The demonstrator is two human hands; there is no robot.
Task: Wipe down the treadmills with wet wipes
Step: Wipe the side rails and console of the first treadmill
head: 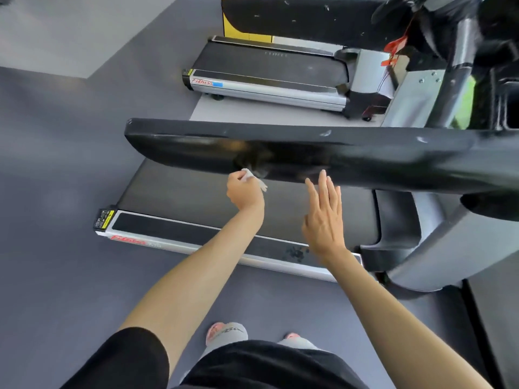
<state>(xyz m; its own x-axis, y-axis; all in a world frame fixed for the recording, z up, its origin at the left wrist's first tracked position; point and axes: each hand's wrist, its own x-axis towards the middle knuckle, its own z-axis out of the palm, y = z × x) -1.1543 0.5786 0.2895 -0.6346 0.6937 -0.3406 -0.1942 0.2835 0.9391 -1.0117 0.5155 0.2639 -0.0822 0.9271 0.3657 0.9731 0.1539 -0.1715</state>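
A long black handrail [337, 153] of the near treadmill [174, 237] crosses the middle of the view. My left hand [245, 192] grips a crumpled white wet wipe [252, 178] and holds it against the rail's near lower edge. My right hand [324, 217] is flat with straight fingers, its fingertips reaching the rail's underside just right of the wipe. It holds nothing. The treadmill's dark belt [196, 197] lies below both hands.
A second treadmill [266, 77] stands farther away on a pale mat, with its own black handrail [295, 15] above. Grey uprights and a console base [438, 242] rise at the right. Grey floor spreads to the left. My feet [224, 332] stand beside the near deck.
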